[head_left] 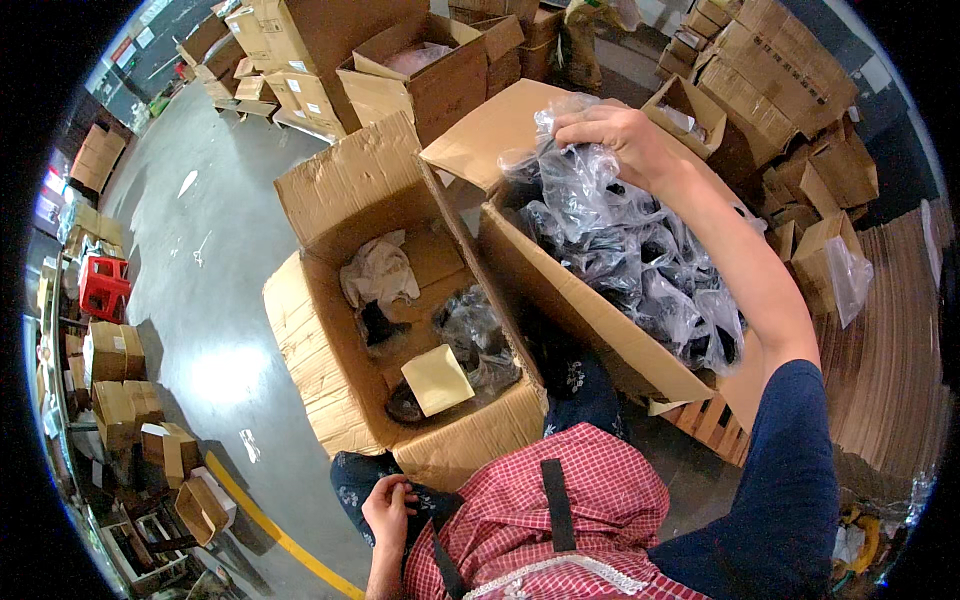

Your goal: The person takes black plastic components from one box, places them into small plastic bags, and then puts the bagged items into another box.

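Observation:
My right hand (615, 138) reaches out to the far end of a full cardboard box (590, 305), its fingers closed on a clear plastic bag (580, 185). The bag rises above several similar bags (655, 270) with dark contents that I cannot make out. By my knee, below the other open cardboard box (310, 345), my left hand (388, 510) is curled with nothing seen in it. Inside that box are a crumpled whitish piece (380, 268), a pale yellow square card (437, 380) and a clear bag of dark things (475, 335).
Stacked cartons (290, 60) stand at the far side, with more cartons (770, 75) at the far right. Flat cardboard sheets (890, 340) are piled at the right. A red stool (104, 287) and small boxes line the left. A yellow line (280, 530) crosses the grey floor.

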{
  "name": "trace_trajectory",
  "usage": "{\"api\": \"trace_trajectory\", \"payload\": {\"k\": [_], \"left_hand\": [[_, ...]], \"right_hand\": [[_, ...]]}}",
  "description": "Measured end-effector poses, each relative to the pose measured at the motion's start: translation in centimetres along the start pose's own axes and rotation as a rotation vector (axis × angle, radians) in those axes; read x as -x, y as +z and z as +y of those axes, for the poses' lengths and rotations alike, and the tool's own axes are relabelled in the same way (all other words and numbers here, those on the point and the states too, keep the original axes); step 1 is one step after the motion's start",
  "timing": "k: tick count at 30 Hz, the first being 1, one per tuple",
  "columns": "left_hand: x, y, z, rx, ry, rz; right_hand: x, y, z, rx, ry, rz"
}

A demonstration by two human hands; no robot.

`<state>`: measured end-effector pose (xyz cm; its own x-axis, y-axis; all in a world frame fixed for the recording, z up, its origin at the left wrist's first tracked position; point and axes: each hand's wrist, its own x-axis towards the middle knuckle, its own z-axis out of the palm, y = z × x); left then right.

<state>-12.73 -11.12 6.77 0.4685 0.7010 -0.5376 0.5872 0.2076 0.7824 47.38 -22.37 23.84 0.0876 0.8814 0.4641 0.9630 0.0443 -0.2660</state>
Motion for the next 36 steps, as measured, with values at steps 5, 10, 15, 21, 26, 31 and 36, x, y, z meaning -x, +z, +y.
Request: {"api": "trace_trajectory", "payload": {"k": [5,10,15,21,26,31,36], "left_hand": [[-0.4,0.5,-0.3,-0.008,0.030,-0.004],[-0.2,0.5,-0.1,-0.077,0.055,-0.011],[-0.1,0.1,-0.5,-0.111,0.092,-0.024],[0.1,-0.2,-0.6,-0.035,0.015,-0.023],[-0.3,0.0,-0.6,-0.085,0.054,-0.030],[-0.7,0.7,-0.4,-0.140,0.052,-0.032],[-0.1,0.9,-0.6,-0.207,0.133,-0.038]], "right_hand": [[-1.1,1.4,-0.8,-0.186,-0.106,0.002],[0.5,9.0,2.9,-0.132,-0.075,-0.134],[0.2,8.0,4.6,-0.309,0.282,-0.216],[2.6,4.0,-0.2,-0.491,0.389,0.091],[6.3,-3.1,-3.4,-0.400,0.231,0.122],[9.4,-3.0,-3.4,-0.229,0.267,-0.058],[14.6,6.6,-2.9,0.070,0.076,-0.324]]}}
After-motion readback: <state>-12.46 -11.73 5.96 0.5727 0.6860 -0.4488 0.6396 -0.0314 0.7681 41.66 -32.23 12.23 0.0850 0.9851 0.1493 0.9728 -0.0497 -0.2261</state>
